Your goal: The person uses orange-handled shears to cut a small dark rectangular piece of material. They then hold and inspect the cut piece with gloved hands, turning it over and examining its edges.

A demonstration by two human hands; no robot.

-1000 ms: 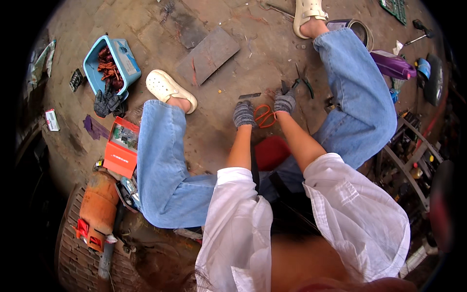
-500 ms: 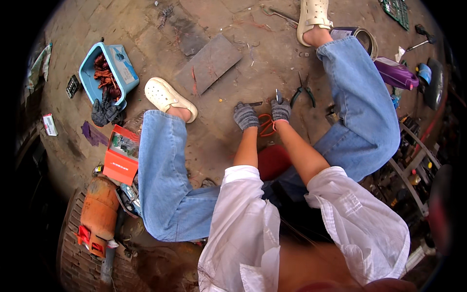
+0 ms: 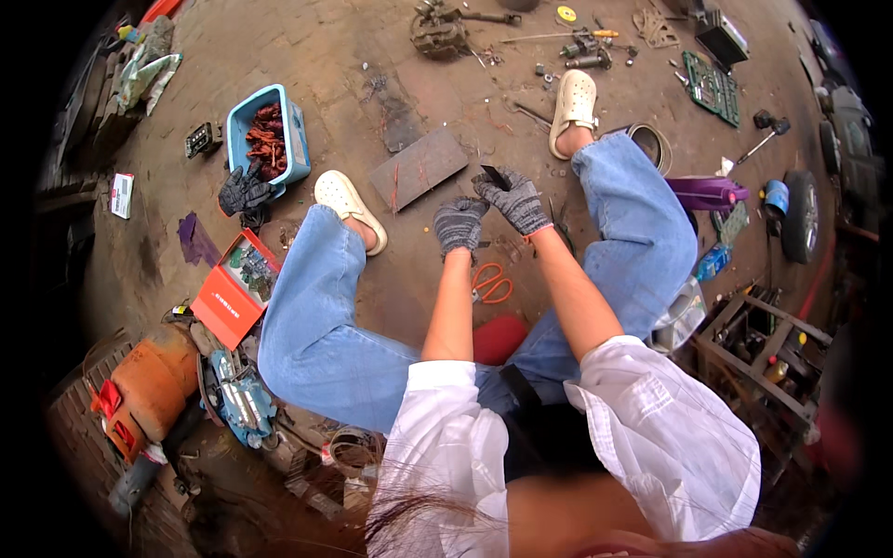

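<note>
Right gloved hand (image 3: 514, 202), mostly closed, is gripping a dark flat piece (image 3: 496, 177); left gloved hand (image 3: 459, 225) is curling just beside, hold unclear; orange-handled scissors (image 3: 491, 281) are lying bodyward of both.

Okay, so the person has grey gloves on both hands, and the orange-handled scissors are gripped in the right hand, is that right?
Not quite. The head view shows the orange-handled scissors lying on the ground, not gripped in the right hand. The grey gloves on both hands are right.
</note>
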